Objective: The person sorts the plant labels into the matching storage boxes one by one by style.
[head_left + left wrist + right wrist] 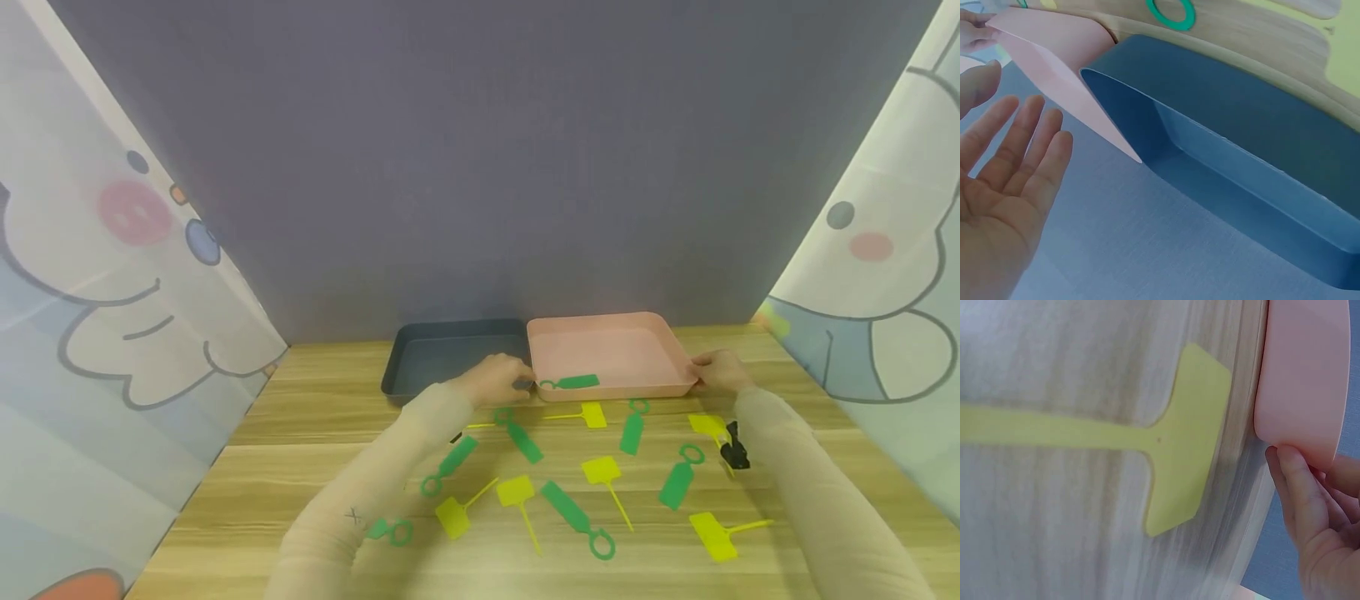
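- The right hand (720, 371) is clamped on the pink tray (607, 346), pinching its near right corner between thumb and fingers.
- The left hand (497, 379) is near the place where the 2 trays meet; its fingers are extended and a little apart, gripping nothing. Whether a fingertip brushes a rim, I cannot tell.
- The pink tray is at the far side of the wood-grain surface (330, 442), to the right of the dark blue tray (450, 358); they sit side by side, close together.
- 1 green tag (579, 382) lies inside the pink tray, along its near edge, ring end toward the left hand.
- 6 more green tags lie scattered on the surface in front of the trays, each with a ring at the end, among them a tag (678, 485) toward the right; the leftmost is partly hidden by the left sleeve (360, 492).
- 6 yellow tags with thin stems lie among them, including a tag (514, 491) near the middle; a strip of yellow also shows beside the left sleeve.
- A small black item (735, 452) shows just beside the right sleeve (802, 467).
- A plain grey panel (487, 167) stands behind the trays, with cartoon-printed cloth (75, 250) at both sides.
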`<state>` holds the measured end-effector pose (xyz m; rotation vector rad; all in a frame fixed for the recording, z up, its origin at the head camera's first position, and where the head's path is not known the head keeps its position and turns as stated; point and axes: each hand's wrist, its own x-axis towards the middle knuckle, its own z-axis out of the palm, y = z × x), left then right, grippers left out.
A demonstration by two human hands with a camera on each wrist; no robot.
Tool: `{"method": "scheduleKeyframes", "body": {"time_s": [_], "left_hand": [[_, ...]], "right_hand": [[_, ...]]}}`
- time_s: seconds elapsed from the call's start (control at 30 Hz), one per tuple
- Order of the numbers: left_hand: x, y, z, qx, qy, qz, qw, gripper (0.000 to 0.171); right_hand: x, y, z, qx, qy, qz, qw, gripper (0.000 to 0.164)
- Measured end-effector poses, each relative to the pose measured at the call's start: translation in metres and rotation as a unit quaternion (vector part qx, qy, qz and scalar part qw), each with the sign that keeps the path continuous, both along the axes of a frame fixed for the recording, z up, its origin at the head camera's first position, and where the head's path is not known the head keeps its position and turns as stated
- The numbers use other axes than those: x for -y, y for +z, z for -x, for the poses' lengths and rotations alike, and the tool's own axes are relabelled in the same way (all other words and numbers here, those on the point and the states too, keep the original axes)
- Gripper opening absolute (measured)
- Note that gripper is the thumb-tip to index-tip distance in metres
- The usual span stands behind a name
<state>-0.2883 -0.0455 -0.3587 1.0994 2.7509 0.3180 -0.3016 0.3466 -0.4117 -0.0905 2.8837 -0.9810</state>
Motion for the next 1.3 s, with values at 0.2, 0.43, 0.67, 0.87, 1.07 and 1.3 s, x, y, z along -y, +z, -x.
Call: {"method": "scheduleKeyframes", "body": {"time_s": [0.2,0.43,0.67,0.87,1.07,1.3], "left_hand": [[0.012,-0.004,-0.015,0.003,0.001,0.009,1.0000,0.039],[0.031,-0.012,-0.029,-0.005,0.000,-0.011,0.9999,0.033],[0.062,-0.023,-0.045,-0.027,-0.019,-0.035,0.9988,0.033],[0.090,-0.023,-0.065,-0.029,-0.015,-0.037,0.9988,0.033],[0.118,-0.026,-0.083,-0.028,-0.014,-0.051,0.9982,0.030],[0.149,-0.028,-0.108,0.007,0.004,-0.035,0.9993,0.034]], "right_hand": [[-0.001,-0.003,0.000,-0.007,0.002,0.004,1.000,0.037],[-0.002,-0.002,0.002,-0.007,0.002,0.008,1.000,0.038],[0.000,-0.003,0.004,-0.006,0.003,0.004,1.000,0.037],[0.001,-0.002,0.006,-0.012,0.008,-0.001,1.000,0.037],[0.003,-0.001,0.005,-0.006,0.003,0.004,1.000,0.036],[0.002,0.000,0.002,-0.009,0.009,0.006,1.000,0.036]]}}
